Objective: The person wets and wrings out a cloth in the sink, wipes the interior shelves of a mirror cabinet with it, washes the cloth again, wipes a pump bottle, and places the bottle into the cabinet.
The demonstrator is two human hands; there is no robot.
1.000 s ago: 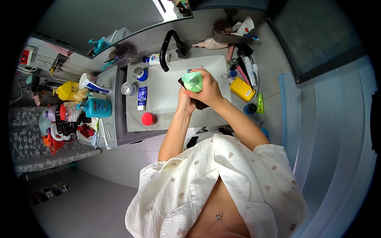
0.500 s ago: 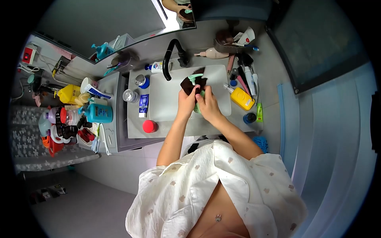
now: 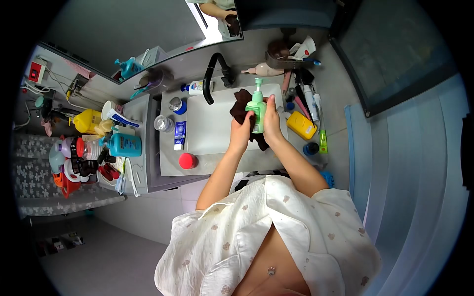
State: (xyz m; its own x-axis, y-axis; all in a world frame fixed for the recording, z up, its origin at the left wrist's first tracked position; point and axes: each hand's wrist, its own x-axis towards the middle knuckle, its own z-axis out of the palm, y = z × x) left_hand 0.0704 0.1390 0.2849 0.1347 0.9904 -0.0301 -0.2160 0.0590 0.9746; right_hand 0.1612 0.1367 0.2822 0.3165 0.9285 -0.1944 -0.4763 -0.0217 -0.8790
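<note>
A light green pump bottle point(image 3: 256, 109) stands nearly upright between my hands over the right part of the white sink point(image 3: 207, 123), its pump head pointing away from me. My right hand point(image 3: 272, 122) is wrapped around the bottle's right side. In my left hand point(image 3: 241, 132) is a dark brown cloth point(image 3: 241, 104), pressed against the bottle's left side with the thumb across the front. Part of the cloth hangs below and behind the bottle. How the fingers of both hands lie behind it is hidden.
A black faucet point(image 3: 211, 74) arches over the sink. To the left are a blue-and-white tube point(image 3: 179, 135), a clear jar point(image 3: 163, 124) and a red lid point(image 3: 187, 161). A yellow bottle point(image 3: 301, 125), a dark round jar point(image 3: 311, 148) and a green tube point(image 3: 323, 142) lie to the right.
The bottle has turned from mostly covered by cloth and hands to upright with its front showing. My right hand has moved right along its side; the cloth now sits left of and below it.
</note>
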